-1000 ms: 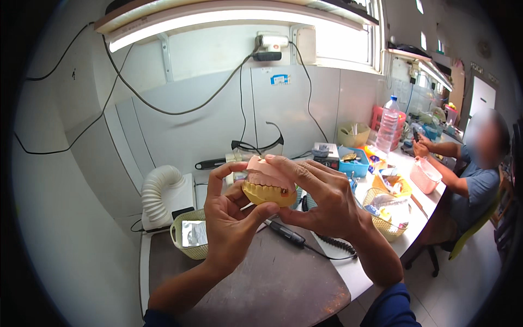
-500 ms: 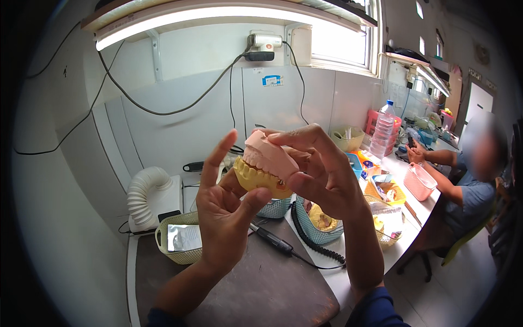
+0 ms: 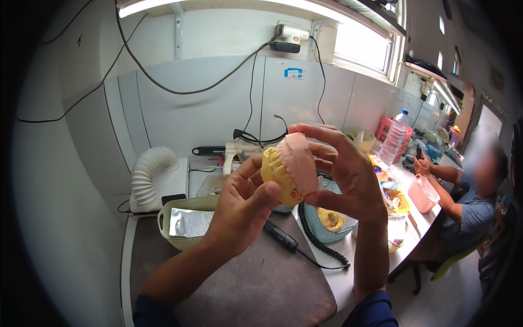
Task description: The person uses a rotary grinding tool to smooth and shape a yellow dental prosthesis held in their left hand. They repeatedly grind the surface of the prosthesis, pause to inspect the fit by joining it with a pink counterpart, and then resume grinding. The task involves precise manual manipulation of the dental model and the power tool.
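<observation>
Two dental casts are held together, teeth against teeth, above the dark work mat. The yellow cast (image 3: 272,173) is on the left, gripped between the thumb and fingers of my left hand (image 3: 248,199). The pink cast (image 3: 300,163) is on the right, with the thumb of my right hand (image 3: 346,177) at its lower end and the fingers over its top. Both casts stand nearly upright on edge. A small reddish spot shows low on the yellow cast. Some fingertips are hidden behind the casts.
A green basket (image 3: 163,220) with a silver pouch stands left of the mat (image 3: 234,283). A black rotary handpiece (image 3: 280,235) with coiled cord lies beyond my hands. At right are a blue basket (image 3: 327,237) with another cast, a plastic bottle (image 3: 393,139), and a seated person (image 3: 463,201).
The paired casts have turned from lying nearly level to standing upright, and shifted right in the view. My left fingers have closed behind the yellow cast. The head view has shifted too.
</observation>
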`<state>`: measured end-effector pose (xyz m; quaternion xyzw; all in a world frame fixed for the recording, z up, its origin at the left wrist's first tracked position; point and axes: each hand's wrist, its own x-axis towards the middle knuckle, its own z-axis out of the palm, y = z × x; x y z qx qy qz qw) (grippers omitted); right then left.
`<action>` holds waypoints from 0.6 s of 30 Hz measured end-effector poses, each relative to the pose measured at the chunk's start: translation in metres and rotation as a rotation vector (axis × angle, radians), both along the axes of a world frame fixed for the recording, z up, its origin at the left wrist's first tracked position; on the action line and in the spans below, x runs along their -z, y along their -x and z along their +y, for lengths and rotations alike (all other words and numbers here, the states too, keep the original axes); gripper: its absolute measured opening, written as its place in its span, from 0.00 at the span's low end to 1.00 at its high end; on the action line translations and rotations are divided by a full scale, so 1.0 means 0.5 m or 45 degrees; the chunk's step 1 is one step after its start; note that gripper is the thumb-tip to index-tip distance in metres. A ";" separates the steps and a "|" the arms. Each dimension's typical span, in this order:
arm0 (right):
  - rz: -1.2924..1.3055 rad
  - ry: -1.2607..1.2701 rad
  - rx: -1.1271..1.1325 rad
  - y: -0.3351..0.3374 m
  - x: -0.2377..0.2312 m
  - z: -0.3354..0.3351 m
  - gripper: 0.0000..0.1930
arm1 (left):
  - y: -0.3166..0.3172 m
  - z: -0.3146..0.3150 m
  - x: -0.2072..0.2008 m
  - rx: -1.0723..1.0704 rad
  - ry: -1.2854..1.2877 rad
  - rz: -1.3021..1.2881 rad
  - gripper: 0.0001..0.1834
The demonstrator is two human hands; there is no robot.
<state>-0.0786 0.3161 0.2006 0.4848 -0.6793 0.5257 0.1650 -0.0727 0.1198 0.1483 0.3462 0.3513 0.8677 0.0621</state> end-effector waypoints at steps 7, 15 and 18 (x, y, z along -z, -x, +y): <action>-0.089 0.098 -0.123 0.005 0.014 -0.007 0.42 | 0.012 -0.021 -0.006 0.027 0.070 0.091 0.33; -0.026 0.088 -0.187 0.012 0.019 -0.007 0.47 | 0.003 -0.025 -0.013 -0.025 0.068 0.096 0.31; -0.077 0.120 -0.134 0.007 0.016 -0.006 0.45 | 0.007 -0.025 -0.012 -0.046 0.070 0.116 0.30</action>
